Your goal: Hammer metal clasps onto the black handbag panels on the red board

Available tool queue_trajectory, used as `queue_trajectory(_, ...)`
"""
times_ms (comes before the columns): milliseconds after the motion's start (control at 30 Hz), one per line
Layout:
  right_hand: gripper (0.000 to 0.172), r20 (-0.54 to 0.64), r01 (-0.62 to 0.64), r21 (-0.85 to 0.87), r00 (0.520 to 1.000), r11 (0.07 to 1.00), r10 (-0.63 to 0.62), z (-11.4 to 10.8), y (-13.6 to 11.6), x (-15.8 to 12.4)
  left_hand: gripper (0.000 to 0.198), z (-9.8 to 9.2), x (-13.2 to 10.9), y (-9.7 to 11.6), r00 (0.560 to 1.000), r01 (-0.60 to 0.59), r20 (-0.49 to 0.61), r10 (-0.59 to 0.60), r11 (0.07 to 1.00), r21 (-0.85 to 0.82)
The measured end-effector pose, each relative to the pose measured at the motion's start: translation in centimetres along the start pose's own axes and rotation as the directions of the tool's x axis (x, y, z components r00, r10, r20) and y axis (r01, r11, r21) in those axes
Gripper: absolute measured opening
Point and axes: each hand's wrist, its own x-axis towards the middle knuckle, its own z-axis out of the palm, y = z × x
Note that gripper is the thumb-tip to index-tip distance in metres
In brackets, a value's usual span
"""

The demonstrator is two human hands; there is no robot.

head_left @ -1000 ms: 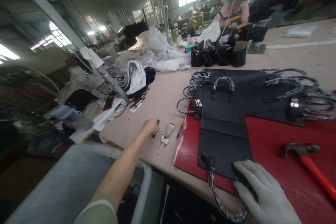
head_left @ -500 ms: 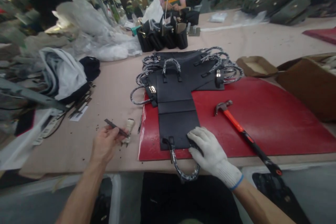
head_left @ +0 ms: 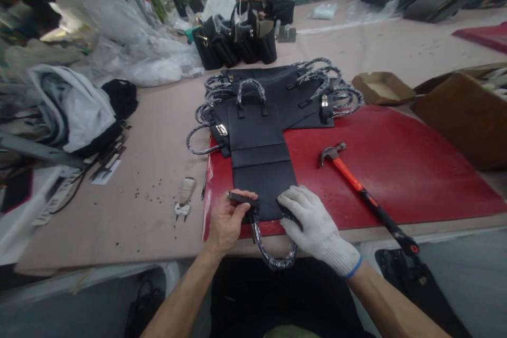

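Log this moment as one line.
left hand: holding narrow dark tool | right hand: gloved, on black panel | hammer: partly on red mat

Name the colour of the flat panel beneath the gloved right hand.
Black. The flat panel shows best in the head view, against the red mat.

**Matt black, glossy red, crinkled clear**

The long black flat bag panel (head_left: 259,137) looks like smooth leather or imitation leather, matt with a faint sheen. Its curved handle (head_left: 279,263) is wrapped in glossy, wrinkled clear plastic film. A small gold-toned clasp (head_left: 221,130) shines like polished metal. The narrow dark bar (head_left: 242,199) looks smooth; its material cannot be told. The white knitted glove (head_left: 312,219) is matt cloth with a ribbed cuff. Beneath, the broad red mat (head_left: 384,163) is smooth and glossy, while the pinkish-beige surface (head_left: 158,132) is matt. The orange-and-black claw hammer (head_left: 371,203) has a grey metal head. The brown open box (head_left: 461,119) looks like matt cardboard.
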Motion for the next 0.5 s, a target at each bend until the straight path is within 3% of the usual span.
queue_trajectory(200, 0.038, -0.017, 0.022, -0.004, 1.000, 1.000, -0.022, 0.2, 0.3, 0.0, 0.013, -0.8, -0.8, -1.7, 0.987, -0.161, 0.026, 0.159, 0.963, 0.218)
queue_trajectory(333, 0.038, -0.029, 0.021, -0.007, 0.999, 1.000, -0.021, 0.1, 0.3, 0.0, 0.015, -0.9, -1.0, -1.5, 0.973, -0.228, 0.041, 0.229, 0.898, 0.375)
queue_trajectory(500, 0.038, 0.006, 0.005, 0.001, 1.000, 1.000, -0.005, -0.1, 0.2, 0.1, 0.012, -0.1, -0.9, -0.9, 0.962, -0.266, 0.062, 0.265, 0.869, 0.417)
